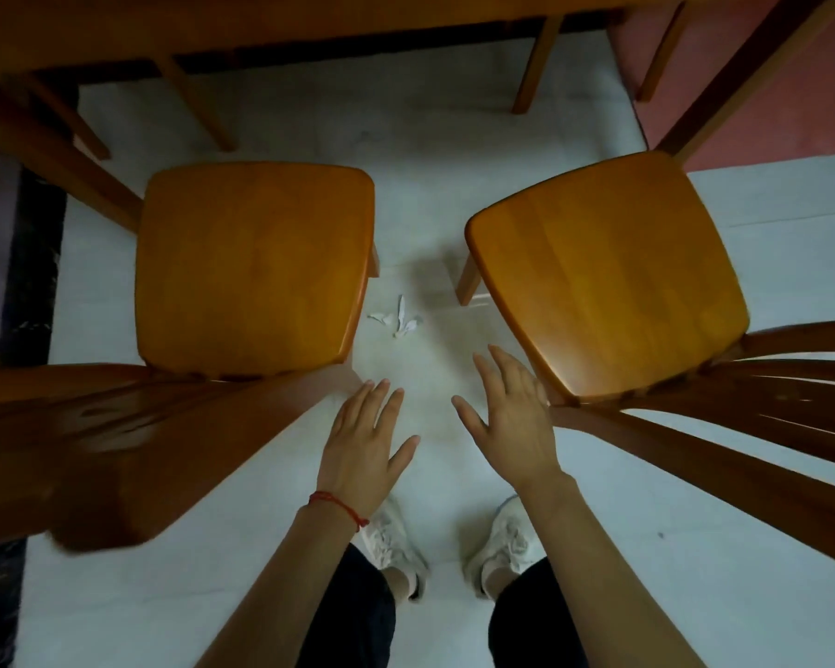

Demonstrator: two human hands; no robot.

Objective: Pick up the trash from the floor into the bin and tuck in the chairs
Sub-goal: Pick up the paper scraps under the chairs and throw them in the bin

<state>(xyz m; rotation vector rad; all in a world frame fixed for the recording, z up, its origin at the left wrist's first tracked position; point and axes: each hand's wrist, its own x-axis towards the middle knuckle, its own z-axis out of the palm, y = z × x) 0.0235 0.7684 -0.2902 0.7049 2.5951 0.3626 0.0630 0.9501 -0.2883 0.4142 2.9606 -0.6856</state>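
Nearest, the left hand point(365, 438) and the right hand point(512, 417) reach forward with fingers straight and spread, holding nothing. The right hand is just beside the back corner of the right chair point(603, 277). Farther on, small white paper scraps point(398, 320) lie on the pale floor point(454, 137) between this chair and the left chair point(254, 267). The scraps are thin and flat, so I think some could be missed or slip from the fingers. Farthest is the table point(261, 26); no bin is visible.

A pale grey floor point(454, 137) lies in dim light. A wooden table point(261, 26) edges the top, and a reddish surface point(767, 113) shows at upper right.
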